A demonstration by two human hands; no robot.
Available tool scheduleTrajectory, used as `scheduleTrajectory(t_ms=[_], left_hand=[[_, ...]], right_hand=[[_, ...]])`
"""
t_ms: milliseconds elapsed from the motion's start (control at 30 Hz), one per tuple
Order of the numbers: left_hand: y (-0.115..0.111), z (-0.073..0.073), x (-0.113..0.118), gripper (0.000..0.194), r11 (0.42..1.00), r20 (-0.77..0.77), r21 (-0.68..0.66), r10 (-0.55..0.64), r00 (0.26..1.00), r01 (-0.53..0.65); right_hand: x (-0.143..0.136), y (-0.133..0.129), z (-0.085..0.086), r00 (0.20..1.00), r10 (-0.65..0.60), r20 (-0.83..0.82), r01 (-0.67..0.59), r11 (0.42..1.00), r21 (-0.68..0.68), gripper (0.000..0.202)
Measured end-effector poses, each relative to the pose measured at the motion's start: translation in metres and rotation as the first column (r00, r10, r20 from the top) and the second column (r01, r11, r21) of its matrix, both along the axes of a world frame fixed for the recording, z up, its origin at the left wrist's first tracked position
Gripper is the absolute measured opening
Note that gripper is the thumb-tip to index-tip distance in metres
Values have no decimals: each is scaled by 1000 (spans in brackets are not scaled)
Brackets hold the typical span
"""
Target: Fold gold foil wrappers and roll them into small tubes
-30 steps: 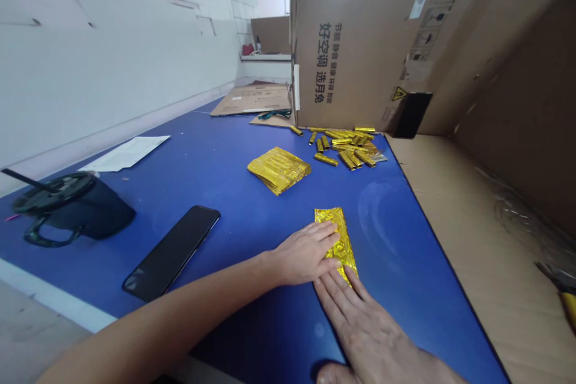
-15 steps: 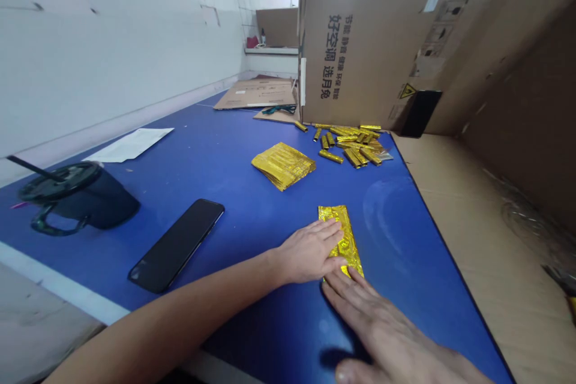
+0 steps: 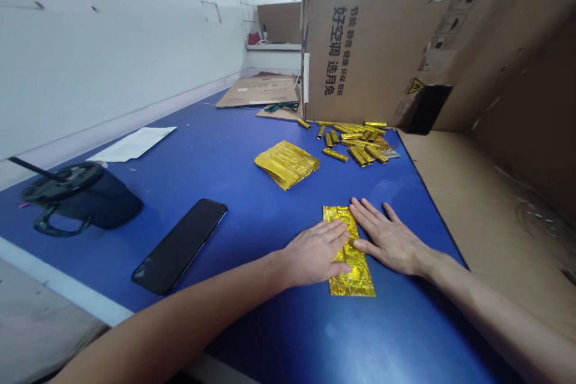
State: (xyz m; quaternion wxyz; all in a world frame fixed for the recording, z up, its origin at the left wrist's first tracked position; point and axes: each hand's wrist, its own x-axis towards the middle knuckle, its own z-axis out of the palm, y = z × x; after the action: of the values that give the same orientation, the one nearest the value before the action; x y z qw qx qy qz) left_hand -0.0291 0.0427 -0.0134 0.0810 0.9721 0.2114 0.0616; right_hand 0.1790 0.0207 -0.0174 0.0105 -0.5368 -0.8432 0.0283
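Observation:
A sheet of shiny gold foil paper point(image 3: 359, 279) lies flat on the blue table, with a crease or fold line running along its length. My left hand point(image 3: 312, 254) rests palm down over its left side, fingers stretched out. Along the right edge lies my right hand point(image 3: 391, 243), flat and with the fingers spread, its fingertips and thumb touching the foil. Farther back sits a stack of gold foil sheets point(image 3: 287, 163). Several rolled gold foil tubes point(image 3: 335, 155) are heaped at the table's back right, before the cardboard box.
A black phone point(image 3: 180, 246) and a dark lidded mug point(image 3: 90, 195) with a straw stand on the left. Behind them is a white paper point(image 3: 134, 144). The large cardboard box point(image 3: 378, 72) rises at the back right; flattened cardboard point(image 3: 258, 91) lies at the far end.
My right hand has moved forward from the foil sheet's near end to its right edge, uncovering the near end. The left hand stays pressed on the sheet. The view has shifted slightly.

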Motion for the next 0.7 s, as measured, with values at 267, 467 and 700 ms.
scheduleTrajectory(t_ms=[267, 467, 700], left_hand=[[-1, 2, 1, 59, 1000, 7, 10, 8, 1000, -8], [0, -1, 0, 60, 1000, 11, -1, -2, 1000, 2], [-1, -1, 1, 56, 1000, 53, 10, -1, 999, 0]], right_hand=[[-10, -1, 12, 995, -98, -19, 98, 995, 0, 64], [-8, -10, 3, 999, -4, 35, 5, 1000, -19, 64], [-11, -4, 22, 978, -196, -65, 198, 980, 24, 63]])
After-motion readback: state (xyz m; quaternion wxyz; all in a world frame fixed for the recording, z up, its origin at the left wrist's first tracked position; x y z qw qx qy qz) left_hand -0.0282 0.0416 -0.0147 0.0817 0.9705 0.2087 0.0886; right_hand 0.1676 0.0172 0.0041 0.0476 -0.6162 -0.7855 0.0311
